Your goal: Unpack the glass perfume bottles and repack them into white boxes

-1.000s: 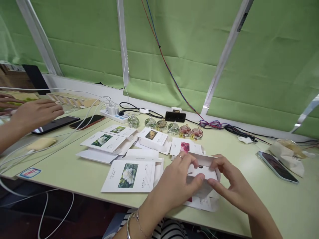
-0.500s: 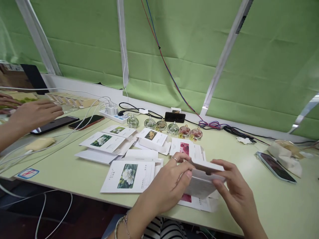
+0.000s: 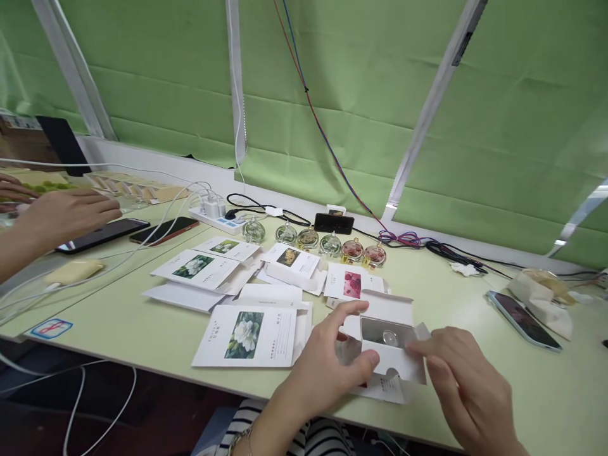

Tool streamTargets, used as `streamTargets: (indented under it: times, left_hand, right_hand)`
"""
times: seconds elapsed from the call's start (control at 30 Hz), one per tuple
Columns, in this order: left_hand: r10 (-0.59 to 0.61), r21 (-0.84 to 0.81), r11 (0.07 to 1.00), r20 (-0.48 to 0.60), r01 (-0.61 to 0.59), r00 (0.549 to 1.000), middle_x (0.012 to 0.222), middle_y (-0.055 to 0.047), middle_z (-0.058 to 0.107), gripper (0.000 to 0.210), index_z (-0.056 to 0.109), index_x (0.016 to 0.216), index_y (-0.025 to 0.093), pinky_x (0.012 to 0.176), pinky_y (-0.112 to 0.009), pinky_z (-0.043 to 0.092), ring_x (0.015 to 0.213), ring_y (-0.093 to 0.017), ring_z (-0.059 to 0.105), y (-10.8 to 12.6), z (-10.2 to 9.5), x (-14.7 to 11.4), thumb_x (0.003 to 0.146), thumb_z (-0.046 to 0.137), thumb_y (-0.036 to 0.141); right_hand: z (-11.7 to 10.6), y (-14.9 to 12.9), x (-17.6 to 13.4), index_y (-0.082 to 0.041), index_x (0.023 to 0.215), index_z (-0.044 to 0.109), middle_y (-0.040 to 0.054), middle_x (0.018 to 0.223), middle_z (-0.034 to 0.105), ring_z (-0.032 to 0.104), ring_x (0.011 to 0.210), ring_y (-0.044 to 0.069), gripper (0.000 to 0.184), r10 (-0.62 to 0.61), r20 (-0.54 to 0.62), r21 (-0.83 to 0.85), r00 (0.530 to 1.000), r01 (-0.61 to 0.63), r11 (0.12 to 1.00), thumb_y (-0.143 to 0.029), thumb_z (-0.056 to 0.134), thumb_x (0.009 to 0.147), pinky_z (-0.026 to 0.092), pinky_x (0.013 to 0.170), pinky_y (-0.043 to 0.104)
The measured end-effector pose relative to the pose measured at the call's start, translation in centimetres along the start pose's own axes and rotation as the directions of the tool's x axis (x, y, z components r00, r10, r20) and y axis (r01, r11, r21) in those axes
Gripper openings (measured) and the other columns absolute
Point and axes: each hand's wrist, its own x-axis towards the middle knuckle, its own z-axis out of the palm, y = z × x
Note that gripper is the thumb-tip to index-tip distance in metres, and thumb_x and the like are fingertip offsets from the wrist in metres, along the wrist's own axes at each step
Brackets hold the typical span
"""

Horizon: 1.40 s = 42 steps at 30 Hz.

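A small white carton [image 3: 394, 364] stands in front of me with its top opened and its flaps folded out. Inside it a round, clear, shiny piece [image 3: 390, 338] shows, perhaps the top of a bottle. My left hand [image 3: 330, 358] curves around the carton's left end, thumb in front and index finger behind. At the right end, the fingers of my right hand [image 3: 468, 380] grip the edge by a side flap. A printed white carton [image 3: 380, 387] lies partly hidden beneath. To the left is a flat carton with a white flower picture [image 3: 246, 337].
Several round perfume bottles [image 3: 330, 244] line the back, near a propped black phone [image 3: 334, 223]. More flower-print cartons [image 3: 194, 267] lie at centre-left. A phone [image 3: 525, 322] rests at right. Cables run from a power strip [image 3: 218, 218]. Another person's hand [image 3: 71, 212] is at left.
The carton has been lowered and turned so its open top faces me, showing the inside. My left thumb and index finger have spread apart; my right hand has moved slightly right and down.
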Motion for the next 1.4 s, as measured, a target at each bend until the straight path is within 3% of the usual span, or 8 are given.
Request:
streamTargets:
  times: [0.07,0.17,0.3,0.4,0.7,1.0,1.2,1.4]
  left_hand:
    - [0.028,0.011,1.0,-0.002,-0.028,1.0,0.126,-0.005,0.051,0.052,0.048,0.122,0.028,0.093,-0.042,0.041,0.111,-0.027,0.049,-0.2,0.1,0.0,0.072,0.062,0.026]
    - [0.025,0.015,1.0,-0.022,-0.025,0.999,0.121,-0.005,0.054,0.052,0.05,0.118,0.026,0.09,-0.041,0.044,0.107,-0.026,0.051,-0.9,0.7,0.2,0.068,0.065,0.024]
    - [-0.032,-0.076,0.997,-0.018,0.031,0.999,0.101,-0.003,0.063,0.048,0.049,0.112,0.024,0.073,-0.032,0.051,0.081,-0.019,0.06,-2.2,1.8,0.4,0.067,0.063,0.016]
    - [-0.067,-0.165,0.984,0.01,0.068,0.998,0.098,-0.003,0.063,0.046,0.046,0.113,0.024,0.061,-0.027,0.052,0.074,-0.017,0.061,-2.9,2.4,0.5,0.07,0.058,0.012]
    - [-0.014,-0.004,1.0,-0.094,0.013,0.995,0.109,-0.006,0.061,0.064,0.035,0.128,0.025,0.082,-0.038,0.046,0.095,-0.025,0.058,-3.3,2.9,0.8,0.071,0.058,0.008]
    - [0.013,-0.051,0.999,-0.057,-0.015,0.998,0.113,-0.007,0.058,0.058,0.035,0.127,0.024,0.072,-0.033,0.051,0.085,-0.02,0.062,-3.3,2.9,1.1,0.074,0.054,0.008]
    - [0.003,0.015,1.0,-0.088,-0.002,0.996,0.117,-0.009,0.056,0.066,0.03,0.134,0.023,0.086,-0.039,0.045,0.098,-0.024,0.056,-3.9,2.9,0.8,0.074,0.056,0.012]
    - [-0.044,-0.019,0.999,-0.093,0.042,0.995,0.109,-0.008,0.058,0.082,0.004,0.142,0.027,0.08,-0.038,0.045,0.093,-0.024,0.058,-3.6,3.0,0.7,0.079,0.054,0.017]
  right_hand:
    - [-0.9,-0.9,2.0,-0.024,0.079,0.062,0.0022,0.067,0.063,0.055,0.062,0.017,0.024,0.149,0.223,-0.077,0.963,-0.135,0.988,-0.029,0.041,0.089,0.042,0.057,0.03]
    - [-1.3,-2.1,5.0,-0.024,0.065,0.062,0.0027,0.06,0.062,0.055,0.057,0.018,0.032,0.261,0.46,-0.25,0.849,-0.158,0.955,-0.038,0.043,0.087,0.039,0.052,0.029]
    - [-0.6,-3.1,8.2,-0.021,0.048,0.052,0.0038,0.05,0.056,0.049,0.044,0.017,0.041,0.406,0.593,-0.439,0.695,-0.144,0.887,-0.038,0.044,0.084,0.028,0.043,0.028]
    - [0.0,-3.2,9.7,-0.02,0.044,0.043,0.0023,0.047,0.052,0.043,0.039,0.014,0.039,0.439,0.619,-0.478,0.651,-0.13,0.868,-0.037,0.05,0.079,0.021,0.04,0.025]
    - [0.1,-3.2,9.2,-0.018,0.051,0.05,0.0029,0.049,0.056,0.05,0.047,0.015,0.031,0.388,0.562,-0.547,0.731,-0.023,0.837,-0.014,0.041,0.08,0.025,0.053,0.029]
    - [-1.2,-2.0,9.6,-0.019,0.071,0.049,0.0037,0.064,0.057,0.052,0.056,0.017,0.028,0.374,0.154,-0.559,0.915,-0.231,0.796,-0.028,0.032,0.091,0.028,0.052,0.027]
    - [-5.1,0.6,10.3,-0.02,0.075,0.045,0.0037,0.065,0.048,0.042,0.054,0.016,0.031,0.406,-0.153,-0.584,0.901,-0.414,0.698,-0.033,0.023,0.092,0.025,0.051,0.028]
    - [-4.6,4.2,6.1,-0.02,0.075,0.043,0.0054,0.071,0.049,0.046,0.063,0.019,0.028,0.417,-0.085,-0.65,0.905,-0.367,0.666,-0.034,0.025,0.092,0.029,0.054,0.029]
